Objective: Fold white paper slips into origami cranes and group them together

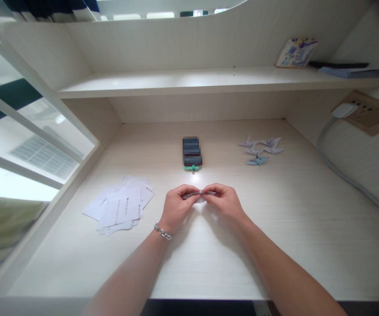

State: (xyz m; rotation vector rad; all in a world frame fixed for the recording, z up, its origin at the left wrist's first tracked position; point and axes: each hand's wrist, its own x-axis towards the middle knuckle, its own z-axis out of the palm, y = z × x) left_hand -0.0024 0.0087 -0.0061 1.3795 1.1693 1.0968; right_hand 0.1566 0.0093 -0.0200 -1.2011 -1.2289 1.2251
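Note:
Between my two hands, just above the middle of the desk, is a small piece of folded white paper (201,200). My left hand (180,202), with a chain bracelet at its wrist, pinches the paper's left side between thumb and fingers. On the right side, my right hand (225,201) pinches it the same way, and the fingertips of both hands meet at the middle. Most of the paper is hidden by my fingers. Several folded paper cranes (264,147) sit at the back right, one of them bluish (258,160).
Loose printed paper sheets (120,208) lie in a pile on the left of the desk (202,263). A phone-like device (192,151) with a green end lies behind my hands. A shelf (176,83) overhangs the back. At right, a grey cable (341,173) runs from a socket (370,113).

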